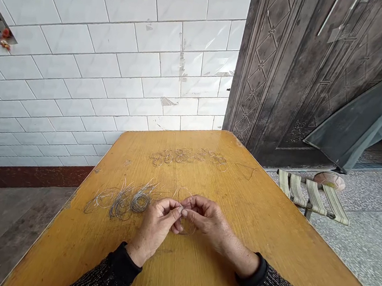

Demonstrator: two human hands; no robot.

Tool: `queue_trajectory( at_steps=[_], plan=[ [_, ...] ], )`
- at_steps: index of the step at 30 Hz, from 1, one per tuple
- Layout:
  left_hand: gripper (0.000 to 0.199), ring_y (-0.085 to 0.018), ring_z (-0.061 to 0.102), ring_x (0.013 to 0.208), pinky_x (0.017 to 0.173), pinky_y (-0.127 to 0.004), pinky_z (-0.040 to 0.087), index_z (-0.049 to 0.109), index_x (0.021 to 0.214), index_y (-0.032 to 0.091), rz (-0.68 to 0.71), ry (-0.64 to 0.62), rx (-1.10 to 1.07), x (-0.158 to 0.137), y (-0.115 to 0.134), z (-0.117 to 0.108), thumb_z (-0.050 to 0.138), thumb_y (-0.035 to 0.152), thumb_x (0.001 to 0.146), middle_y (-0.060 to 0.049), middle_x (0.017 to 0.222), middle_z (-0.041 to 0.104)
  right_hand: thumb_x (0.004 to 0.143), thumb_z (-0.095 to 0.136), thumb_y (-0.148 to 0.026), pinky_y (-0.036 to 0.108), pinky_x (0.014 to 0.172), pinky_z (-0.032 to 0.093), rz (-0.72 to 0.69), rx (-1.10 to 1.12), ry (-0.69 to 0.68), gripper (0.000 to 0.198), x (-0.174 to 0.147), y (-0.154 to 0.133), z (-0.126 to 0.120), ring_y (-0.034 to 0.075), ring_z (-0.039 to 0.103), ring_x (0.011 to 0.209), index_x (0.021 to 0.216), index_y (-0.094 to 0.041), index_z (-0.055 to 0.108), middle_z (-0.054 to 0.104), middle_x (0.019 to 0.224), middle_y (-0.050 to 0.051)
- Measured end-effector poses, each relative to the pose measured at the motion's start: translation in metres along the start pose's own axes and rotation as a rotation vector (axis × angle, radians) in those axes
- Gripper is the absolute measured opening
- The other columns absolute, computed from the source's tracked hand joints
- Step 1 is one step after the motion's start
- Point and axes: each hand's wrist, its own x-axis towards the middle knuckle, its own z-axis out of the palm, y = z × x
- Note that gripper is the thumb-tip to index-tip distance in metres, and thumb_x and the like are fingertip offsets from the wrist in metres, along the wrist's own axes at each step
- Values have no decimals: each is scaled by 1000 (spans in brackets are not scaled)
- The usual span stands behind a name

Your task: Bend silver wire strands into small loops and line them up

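Note:
Thin wire [185, 189] loops up between my hands, and part of it curves below them near the tabletop. My left hand [161, 221] pinches it between thumb and forefinger. Fingertips of my right hand [206, 216] meet the left ones and are closed on the same wire. The exact spot where they grip is hidden by the fingers. Just left of my hands lies a round coil of grey wire [141, 200], and beside it are looser wire bundles [120, 204] with ends sticking up.
Several small wire loops [180, 155] lie in a row across the far part of the wooden table [251, 245]. A bent wire piece [246, 170] is at their right. Beyond the table's right edge stands a stool with striped webbing [314, 196]. A tiled wall [117, 58] and dark door [290, 81] stand behind.

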Motion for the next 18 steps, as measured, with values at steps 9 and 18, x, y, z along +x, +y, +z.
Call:
queue_trajectory(
  at_steps=[9, 18],
  plan=[
    [27, -12, 57, 59, 57, -25, 45, 53, 77, 13, -115, -102, -84, -2, 3, 0, 53, 40, 76, -5, 70, 62, 65, 61, -43, 16, 33, 28, 92, -24, 16, 30, 3, 6, -4, 4, 36, 35, 64, -15, 50, 45, 44, -7],
    [26, -14, 59, 60, 52, -23, 45, 56, 80, 15, 53, -27, 282, 1, 16, -13, 55, 40, 75, -2, 67, 61, 72, 54, -27, 16, 33, 28, 99, -256, -34, 13, 1, 7, -10, 4, 34, 35, 66, -16, 51, 42, 45, -8]
  ],
)
